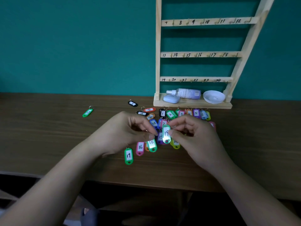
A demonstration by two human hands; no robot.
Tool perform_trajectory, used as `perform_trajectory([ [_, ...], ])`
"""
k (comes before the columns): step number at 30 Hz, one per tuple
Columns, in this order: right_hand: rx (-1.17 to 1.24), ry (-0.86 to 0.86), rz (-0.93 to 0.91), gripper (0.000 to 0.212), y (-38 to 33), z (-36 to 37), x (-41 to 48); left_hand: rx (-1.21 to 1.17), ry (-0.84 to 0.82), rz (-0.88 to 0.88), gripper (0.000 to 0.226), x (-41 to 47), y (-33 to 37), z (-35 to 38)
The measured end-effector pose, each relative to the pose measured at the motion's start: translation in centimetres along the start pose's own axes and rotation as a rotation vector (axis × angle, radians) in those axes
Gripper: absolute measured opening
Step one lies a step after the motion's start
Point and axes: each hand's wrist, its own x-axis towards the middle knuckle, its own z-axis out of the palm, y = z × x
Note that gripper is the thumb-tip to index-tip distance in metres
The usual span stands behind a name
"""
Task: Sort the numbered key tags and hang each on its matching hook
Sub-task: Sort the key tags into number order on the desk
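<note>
1. While the sorting is evidently in hand, one green tag [166,134] (its label reads like 19, though glare washes it out) is held just above the pile of tags [154,123], near the middle of the counter [48,136].
2. The right hand [193,136] has it: the grip pinches the tag's right edge between thumb and fingertips, with the ring end pointing away towards the wooden rack [200,54].
3. The left hand [123,132] is curled, its thumb and forefinger drawn together just beside the tag's left edge. I cannot tell whether that grip pinches anything.
4. On the near side of the pile lie a pink 16 tag [140,147] and another green one marked 19 [128,155]. A neat row of low numbers [196,113] lies just in front of the rack's base.
5. The rack's visible hooks, numbered 7 to 24, all look bare, so I judge that hanging has not begun.
6. The next move calls for a firm reading of the number. After that the tag either joins the ordered tags or goes to the lowest rail, where its small ring must be slipped over a thin hook.
</note>
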Motion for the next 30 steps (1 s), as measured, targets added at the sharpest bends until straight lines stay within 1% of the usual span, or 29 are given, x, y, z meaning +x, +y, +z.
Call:
perform_trajectory([
  [3, -0.051, -0.045, 0.032, 0.019, 0.7, -0.5, -0.3, 0.063, -0.005, -0.019, 0.009, 0.6, 0.2, 0.5],
  [7, -0.19, -0.063, 0.049, 0.016, 1.1, -0.3, -1.2, 0.059, 0.015, -0.06, 0.013, 1.1, 0.3, 0.6],
  [13, -0.221, -0.053, 0.039, 0.013, 0.7, 0.4, -1.5, 0.057, 0.029, -0.107, 0.015, 1.1, 0.3, 0.8],
  [19, -0.266, -0.038, 0.0, 0.011, 0.2, 1.1, -1.7, 0.024, 0.01, -0.074, 0.013, 1.0, 0.2, 0.7],
  [23, -0.293, -0.019, -0.034, 0.005, 0.1, 1.1, -1.6, -0.041, 0.033, -0.039, 0.013, 0.9, 0.1, 1.0],
  [25, -0.277, -0.016, -0.052, 0.008, 0.0, 0.9, -1.4, -0.069, 0.057, -0.03, 0.013, 1.0, 0.0, 1.4],
  [27, -0.205, -0.032, -0.05, 0.01, -0.2, 0.7, -1.4, -0.073, 0.08, -0.025, 0.013, 1.0, -0.1, 1.9],
  [30, -0.097, -0.082, -0.036, 0.005, -0.6, 0.5, -1.2, -0.083, 0.124, -0.001, 0.012, 1.0, -0.2, 2.6],
])
